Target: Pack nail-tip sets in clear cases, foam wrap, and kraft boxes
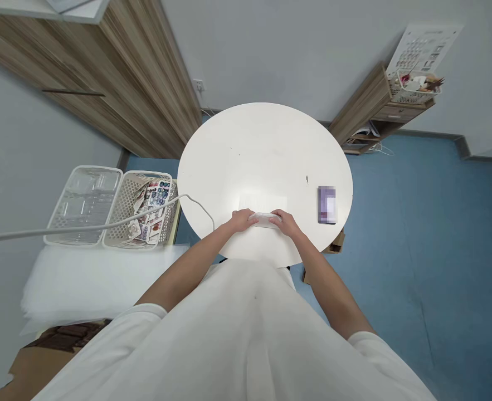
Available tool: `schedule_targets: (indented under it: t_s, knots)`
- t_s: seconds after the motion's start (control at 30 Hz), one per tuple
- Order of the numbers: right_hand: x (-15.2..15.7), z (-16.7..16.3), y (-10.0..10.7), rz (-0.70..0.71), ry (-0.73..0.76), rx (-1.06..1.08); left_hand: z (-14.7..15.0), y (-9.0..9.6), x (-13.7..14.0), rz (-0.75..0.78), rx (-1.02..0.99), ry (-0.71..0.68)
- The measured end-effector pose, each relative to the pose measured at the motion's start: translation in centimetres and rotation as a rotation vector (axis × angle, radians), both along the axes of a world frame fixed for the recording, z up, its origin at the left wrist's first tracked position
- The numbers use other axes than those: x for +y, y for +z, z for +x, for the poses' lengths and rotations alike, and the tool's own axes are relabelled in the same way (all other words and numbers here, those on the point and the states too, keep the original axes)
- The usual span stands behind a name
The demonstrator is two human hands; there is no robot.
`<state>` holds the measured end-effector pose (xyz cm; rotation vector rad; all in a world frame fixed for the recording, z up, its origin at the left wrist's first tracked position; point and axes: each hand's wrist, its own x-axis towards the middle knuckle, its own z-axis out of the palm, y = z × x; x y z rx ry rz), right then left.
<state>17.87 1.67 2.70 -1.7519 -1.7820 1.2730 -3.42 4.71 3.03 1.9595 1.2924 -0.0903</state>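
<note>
At the near side of the round white table (pixel 266 161), my left hand (pixel 242 220) grips the left end of a flat white object with a pale, rounded upper edge (pixel 264 216). My right hand (pixel 286 223) has its fingers closed on the other end. What kind of object it is I cannot make out. Just beyond it, a faint pale rectangle (pixel 264 201) shows on the tabletop, perhaps a thin sheet. Off to the right lies a purple and white item with a dark edge (pixel 326 204), its face blurred.
A white cable (pixel 145 213) crosses from the left onto the table. Two plastic baskets stand left, one with small packaged items (pixel 145 214), one with clear containers (pixel 89 200). White wrapping sheets (pixel 99 284) lie nearer. A wooden cabinet (pixel 137 72) and a shelf unit (pixel 363 106) stand behind.
</note>
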Motion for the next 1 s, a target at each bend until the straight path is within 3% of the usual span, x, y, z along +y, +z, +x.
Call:
schedule_targets:
  t_s: [0.2,0.37,0.43,0.5,0.6,0.73,0.83,1.0]
  knots:
    - [1.0,0.2,-0.5,-0.09,-0.075,0.021,-1.2,-0.9,0.9,-0.061,-0.009,0.241]
    - [1.3,-0.2,-1.3,-0.117,-0.115,-0.04,-2.3,-0.9,1.0,-0.098,0.138,0.293]
    - [1.3,-0.3,-1.6,-0.116,-0.139,-0.052,-2.4,-0.5,0.6,-0.01,0.233,0.318]
    - [1.3,-0.3,-1.9,-0.104,-0.159,-0.059,-2.0,0.0,0.0,0.176,0.295,0.327]
    - [1.4,-0.5,-2.1,-0.082,-0.157,-0.061,-0.6,0.4,-1.2,0.44,0.233,0.159]
    - [2.0,-0.8,-2.2,-0.053,-0.128,-0.098,1.6,-0.4,-2.4,0.476,0.108,-0.155]
    - [1.6,-0.9,-2.4,-0.021,-0.155,-0.12,2.5,-1.5,-2.9,0.459,0.126,-0.193]
    - [-1.5,-1.1,-2.3,0.064,-0.445,-0.226,2.3,-2.1,-3.3,0.475,0.128,-0.181]
